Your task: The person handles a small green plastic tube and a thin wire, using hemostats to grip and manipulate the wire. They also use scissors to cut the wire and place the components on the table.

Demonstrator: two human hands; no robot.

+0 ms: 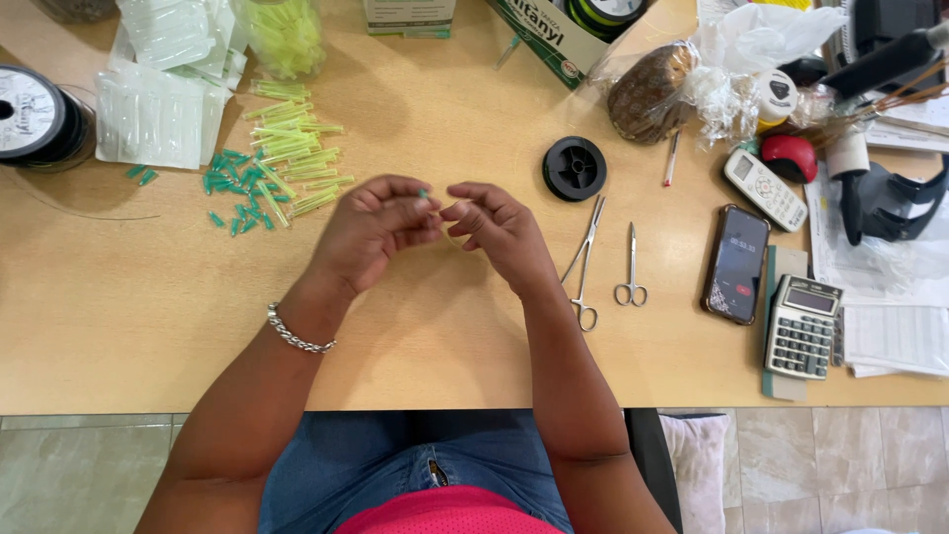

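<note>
Left hand [371, 229] and right hand [499, 227] meet over the wooden table [129, 316], fingertips together. Left hand pinches one small green tube [423, 195]; right hand's fingers are curled, its hold too small to tell. Right of the hands: two scissors [605, 262], one black spool [574, 168], one phone [736, 263], one calculator [803, 327]. Left of the hands: loose pile of yellow-green tubes [292, 148], uncountable, and clear plastic packs [158, 114].
</note>
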